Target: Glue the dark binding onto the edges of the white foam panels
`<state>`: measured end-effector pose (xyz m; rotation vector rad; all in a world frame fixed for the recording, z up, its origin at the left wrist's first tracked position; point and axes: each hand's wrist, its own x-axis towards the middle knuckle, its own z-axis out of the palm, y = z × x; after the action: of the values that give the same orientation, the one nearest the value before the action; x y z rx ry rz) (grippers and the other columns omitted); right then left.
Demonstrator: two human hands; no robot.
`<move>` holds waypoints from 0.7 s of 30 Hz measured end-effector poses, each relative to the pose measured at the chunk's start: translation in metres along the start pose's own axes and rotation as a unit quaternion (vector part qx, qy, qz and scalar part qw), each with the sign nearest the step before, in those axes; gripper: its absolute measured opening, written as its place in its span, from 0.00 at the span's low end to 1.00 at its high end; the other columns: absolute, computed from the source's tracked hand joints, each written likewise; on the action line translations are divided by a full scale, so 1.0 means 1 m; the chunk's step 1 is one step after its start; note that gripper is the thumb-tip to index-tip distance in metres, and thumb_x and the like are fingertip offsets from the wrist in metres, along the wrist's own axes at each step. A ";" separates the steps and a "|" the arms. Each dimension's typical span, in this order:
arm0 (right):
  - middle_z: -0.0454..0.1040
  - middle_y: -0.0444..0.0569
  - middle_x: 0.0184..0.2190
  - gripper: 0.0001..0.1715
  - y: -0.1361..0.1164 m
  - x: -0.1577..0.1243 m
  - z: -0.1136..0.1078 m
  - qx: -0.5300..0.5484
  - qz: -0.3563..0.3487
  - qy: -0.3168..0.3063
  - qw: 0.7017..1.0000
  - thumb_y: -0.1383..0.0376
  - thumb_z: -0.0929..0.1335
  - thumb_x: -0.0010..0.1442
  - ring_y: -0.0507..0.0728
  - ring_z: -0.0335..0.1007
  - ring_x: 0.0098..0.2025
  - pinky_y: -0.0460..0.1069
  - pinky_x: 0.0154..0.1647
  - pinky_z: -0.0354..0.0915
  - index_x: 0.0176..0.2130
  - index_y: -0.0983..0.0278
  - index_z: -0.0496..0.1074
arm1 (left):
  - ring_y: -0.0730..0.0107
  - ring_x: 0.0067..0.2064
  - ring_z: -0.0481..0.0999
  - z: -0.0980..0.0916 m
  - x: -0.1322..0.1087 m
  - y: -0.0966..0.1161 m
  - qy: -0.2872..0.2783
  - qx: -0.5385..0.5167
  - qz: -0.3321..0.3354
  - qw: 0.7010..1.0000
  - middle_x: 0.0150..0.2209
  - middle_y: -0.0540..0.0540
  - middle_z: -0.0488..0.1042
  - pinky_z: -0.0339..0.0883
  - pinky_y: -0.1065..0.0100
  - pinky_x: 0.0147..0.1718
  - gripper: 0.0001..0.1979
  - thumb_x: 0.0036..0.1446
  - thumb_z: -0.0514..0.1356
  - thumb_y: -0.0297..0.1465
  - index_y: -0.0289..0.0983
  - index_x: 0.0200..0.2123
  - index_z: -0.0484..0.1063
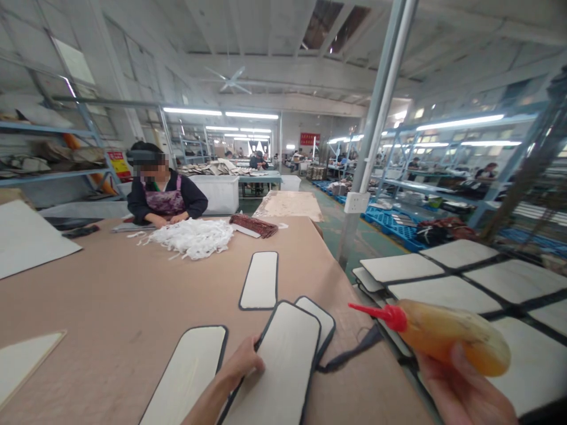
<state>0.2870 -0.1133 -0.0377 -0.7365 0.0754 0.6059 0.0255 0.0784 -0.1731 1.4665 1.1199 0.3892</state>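
My left hand (245, 361) grips the left edge of a cream panel with a dark border (283, 360), thumb on its top face and fingers hidden beneath. That panel is tilted and overlaps a second bordered panel (316, 313) behind it. At the right, my right hand (463, 383) is wrapped round a squeeze bottle (452, 336) of amber liquid. Its red nozzle points left, above the table's right edge. Another bordered panel (186, 372) lies left of my left hand, and a smaller-looking one (260, 280) lies farther off. A dark strip (354, 351) trails beside the held panel.
Across the brown-covered table (133, 301), a co-worker (166, 189) sits behind a heap of white strips (192, 237). A brown patterned bundle (254, 225) lies beside it. Stacked bordered panels (447, 289) stand at the right, near a metal post (367, 136).
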 end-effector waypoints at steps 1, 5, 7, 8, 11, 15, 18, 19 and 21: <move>0.76 0.47 0.45 0.38 0.000 0.001 0.001 0.005 0.000 0.002 1.000 0.70 0.81 0.28 0.57 0.75 0.35 0.47 0.32 0.76 0.43 0.60 0.75 | 0.56 0.48 0.73 0.005 0.000 -0.004 0.004 0.036 -0.004 0.999 0.41 0.48 0.79 0.64 0.64 0.49 0.35 0.28 0.54 0.15 0.33 0.46 0.74; 0.78 0.44 0.41 0.38 0.004 0.002 0.004 0.031 0.004 0.019 0.999 0.72 0.81 0.26 0.56 0.75 0.33 0.48 0.31 0.77 0.40 0.59 0.75 | 0.54 0.59 0.64 0.027 -0.002 -0.017 0.066 0.175 -0.036 0.982 0.58 0.33 0.68 0.54 0.64 0.57 0.46 0.30 0.52 0.10 0.26 0.60 0.59; 0.78 0.44 0.41 0.40 0.007 0.002 0.004 0.036 0.017 0.018 0.999 0.72 0.81 0.25 0.56 0.76 0.33 0.49 0.31 0.77 0.42 0.60 0.75 | 0.51 0.64 0.56 0.038 -0.005 -0.020 0.114 0.230 -0.047 0.965 0.63 0.27 0.57 0.47 0.60 0.60 0.47 0.34 0.51 0.08 0.23 0.64 0.49; 0.78 0.45 0.41 0.40 0.008 0.002 0.004 0.037 0.021 0.017 0.999 0.72 0.81 0.25 0.56 0.76 0.34 0.49 0.31 0.77 0.42 0.60 0.75 | 0.50 0.65 0.54 0.042 -0.007 -0.021 0.132 0.271 -0.046 0.952 0.64 0.27 0.55 0.44 0.56 0.61 0.47 0.36 0.50 0.08 0.25 0.65 0.48; 0.79 0.44 0.40 0.35 0.009 0.000 0.003 0.033 0.024 0.006 0.999 0.71 0.81 0.29 0.55 0.76 0.32 0.49 0.32 0.77 0.41 0.60 0.75 | 0.47 0.61 0.59 0.053 -0.012 -0.018 0.148 0.399 -0.019 0.905 0.60 0.33 0.64 0.49 0.50 0.57 0.42 0.41 0.50 0.10 0.30 0.63 0.55; 0.79 0.44 0.40 0.37 0.005 -0.003 0.000 0.002 0.009 -0.010 1.000 0.69 0.81 0.31 0.56 0.76 0.33 0.48 0.31 0.77 0.44 0.61 0.75 | 0.53 0.56 0.67 0.052 -0.016 -0.011 0.149 0.416 -0.009 0.897 0.53 0.36 0.73 0.57 0.56 0.53 0.36 0.46 0.49 0.12 0.30 0.61 0.58; 0.79 0.43 0.41 0.39 0.002 0.000 -0.006 -0.009 0.006 -0.013 1.000 0.71 0.81 0.31 0.56 0.77 0.35 0.49 0.30 0.78 0.45 0.60 0.74 | 0.58 0.61 0.61 0.037 -0.030 -0.013 0.204 0.396 0.003 0.895 0.61 0.37 0.64 0.54 0.59 0.57 0.28 0.57 0.47 0.20 0.30 0.62 0.56; 0.78 0.41 0.42 0.38 0.002 0.002 -0.008 -0.012 0.007 -0.017 1.000 0.71 0.80 0.33 0.56 0.77 0.35 0.49 0.30 0.78 0.46 0.58 0.74 | 0.60 0.62 0.60 0.029 -0.038 -0.016 0.230 0.383 0.010 0.894 0.62 0.37 0.62 0.53 0.61 0.58 0.26 0.59 0.46 0.24 0.30 0.62 0.56; 0.78 0.37 0.43 0.36 0.003 0.007 -0.014 -0.020 0.005 -0.036 0.999 0.70 0.80 0.37 0.55 0.77 0.36 0.48 0.30 0.78 0.46 0.55 0.73 | 0.63 0.61 0.61 0.015 -0.058 -0.029 0.266 0.357 0.008 0.895 0.61 0.38 0.63 0.53 0.63 0.59 0.25 0.61 0.45 0.27 0.30 0.61 0.58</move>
<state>0.2934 -0.1166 -0.0520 -0.7524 0.0009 0.6446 -0.0030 0.0186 -0.1827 2.0792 1.8198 0.4250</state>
